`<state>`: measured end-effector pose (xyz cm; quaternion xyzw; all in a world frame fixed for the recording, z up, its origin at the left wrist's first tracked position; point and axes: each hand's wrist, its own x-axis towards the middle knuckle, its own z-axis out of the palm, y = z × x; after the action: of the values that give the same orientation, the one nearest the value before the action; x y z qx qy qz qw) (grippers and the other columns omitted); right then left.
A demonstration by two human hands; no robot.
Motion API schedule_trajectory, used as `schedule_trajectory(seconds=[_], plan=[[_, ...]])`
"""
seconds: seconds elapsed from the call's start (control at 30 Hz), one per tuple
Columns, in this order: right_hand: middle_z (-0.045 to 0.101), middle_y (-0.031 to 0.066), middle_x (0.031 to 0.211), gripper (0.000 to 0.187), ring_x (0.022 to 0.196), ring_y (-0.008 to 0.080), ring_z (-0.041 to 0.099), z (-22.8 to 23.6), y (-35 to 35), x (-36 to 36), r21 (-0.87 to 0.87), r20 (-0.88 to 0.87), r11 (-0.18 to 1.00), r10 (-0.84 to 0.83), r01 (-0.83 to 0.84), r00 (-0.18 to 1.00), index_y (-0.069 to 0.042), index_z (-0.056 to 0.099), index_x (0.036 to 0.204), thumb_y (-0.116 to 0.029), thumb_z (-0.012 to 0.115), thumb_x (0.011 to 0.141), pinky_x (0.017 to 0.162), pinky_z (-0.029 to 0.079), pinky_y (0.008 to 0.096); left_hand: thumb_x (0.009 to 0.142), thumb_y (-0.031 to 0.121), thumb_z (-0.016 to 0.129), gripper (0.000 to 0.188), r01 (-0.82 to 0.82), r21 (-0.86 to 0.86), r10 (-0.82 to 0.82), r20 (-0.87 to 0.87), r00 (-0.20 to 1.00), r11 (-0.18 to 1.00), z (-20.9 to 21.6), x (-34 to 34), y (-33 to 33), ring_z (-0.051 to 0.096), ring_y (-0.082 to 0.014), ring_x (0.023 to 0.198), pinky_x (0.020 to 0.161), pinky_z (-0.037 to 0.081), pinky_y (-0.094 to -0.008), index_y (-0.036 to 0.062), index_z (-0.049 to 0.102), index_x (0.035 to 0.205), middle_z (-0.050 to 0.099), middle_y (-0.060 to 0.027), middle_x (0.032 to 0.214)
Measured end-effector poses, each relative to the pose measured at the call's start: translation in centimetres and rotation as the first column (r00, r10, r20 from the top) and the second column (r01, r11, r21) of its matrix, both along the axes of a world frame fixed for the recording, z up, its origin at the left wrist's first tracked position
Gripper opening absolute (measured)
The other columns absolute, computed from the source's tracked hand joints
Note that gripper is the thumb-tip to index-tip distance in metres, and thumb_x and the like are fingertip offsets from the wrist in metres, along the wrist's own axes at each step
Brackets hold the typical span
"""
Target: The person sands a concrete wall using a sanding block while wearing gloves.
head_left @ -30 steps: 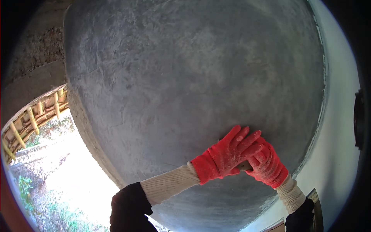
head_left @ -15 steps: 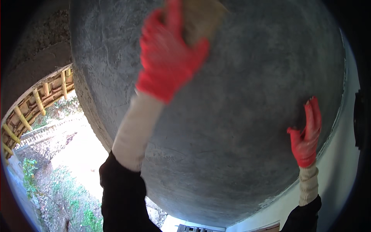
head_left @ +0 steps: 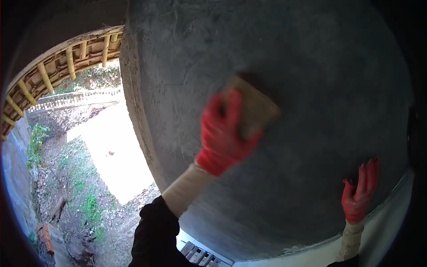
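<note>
A broad dark grey plastered wall (head_left: 302,187) fills most of the view, with faint smears and ridges across it. Around a tan rectangular block (head_left: 258,109), my left hand (head_left: 224,133) is closed in a red glove, holding the block against the wall. The block is blurred, so I cannot tell whether it is sponge or wood. Lower down on the right, my right hand (head_left: 359,196), in a matching red glove, rests at the wall with fingers stretched out and thumb apart. Nothing shows in it.
The wall ends at a rough left edge (head_left: 138,102). Beyond lie a tiled roof underside with wooden battens (head_left: 44,78), sunlit ground, green plants (head_left: 91,207) and an orange brick (head_left: 45,238). A pale strip (head_left: 391,222) borders the wall's lower right; dark slats (head_left: 200,256) show below.
My left hand has swept the block down and to the right along the wall. The view has shifted, showing more of the outdoors. My right hand appears lower, still spread.
</note>
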<state>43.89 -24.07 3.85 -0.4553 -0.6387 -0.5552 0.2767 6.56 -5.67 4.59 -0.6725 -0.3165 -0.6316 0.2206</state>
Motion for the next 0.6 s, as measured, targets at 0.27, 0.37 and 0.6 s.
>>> schedule_trajectory(seconds=[0.27, 0.37, 0.6], plan=[[0.042, 0.0217, 0.148, 0.057, 0.136, 0.051, 0.042, -0.2, -0.2, -1.1, -0.031, -0.001, 0.999, -0.007, 0.007, 1.0, 0.0, 0.044, 0.143, -0.003, 0.061, 0.089, 0.109, 0.043, 0.0595, 0.073, 0.039, 0.084, 0.104, -0.045, -0.182, 0.132, 0.5, 0.856, 0.982, -2.1, -3.4, 3.3, 0.046, -0.0468, 0.126, 0.105, 0.043, -0.0508, 0.0076, 0.029, 0.155, 0.039, -0.0319, 0.141], [0.042, 0.0219, 0.148, 0.054, 0.136, 0.051, 0.043, -0.3, -0.9, -0.1, 0.008, 0.038, 0.998, -0.055, 0.055, 0.998, -0.001, 0.043, 0.144, -0.003, 0.059, 0.092, 0.108, 0.043, 0.0592, 0.066, 0.037, 0.089, 0.111, 0.022, 0.037, -0.024, 0.037, 0.999, 0.999, -6.1, 3.4, -2.3, 0.043, -0.0499, 0.128, 0.103, 0.044, -0.0529, 0.0049, 0.03, 0.155, 0.035, -0.0316, 0.144], [0.044, 0.0221, 0.147, 0.05, 0.136, 0.0505, 0.043, 0.0, -0.4, -0.1, -0.024, 0.058, 0.998, -0.058, 0.06, 0.997, 0.001, 0.047, 0.141, -0.006, 0.059, 0.093, 0.109, 0.043, 0.0585, 0.074, 0.036, 0.084, 0.107, 0.04, -0.313, 0.15, 0.56, 0.815, 0.949, -7.4, -6.0, 4.5, 0.044, -0.0465, 0.129, 0.105, 0.043, -0.0478, 0.0036, 0.024, 0.156, 0.035, -0.0299, 0.144]])
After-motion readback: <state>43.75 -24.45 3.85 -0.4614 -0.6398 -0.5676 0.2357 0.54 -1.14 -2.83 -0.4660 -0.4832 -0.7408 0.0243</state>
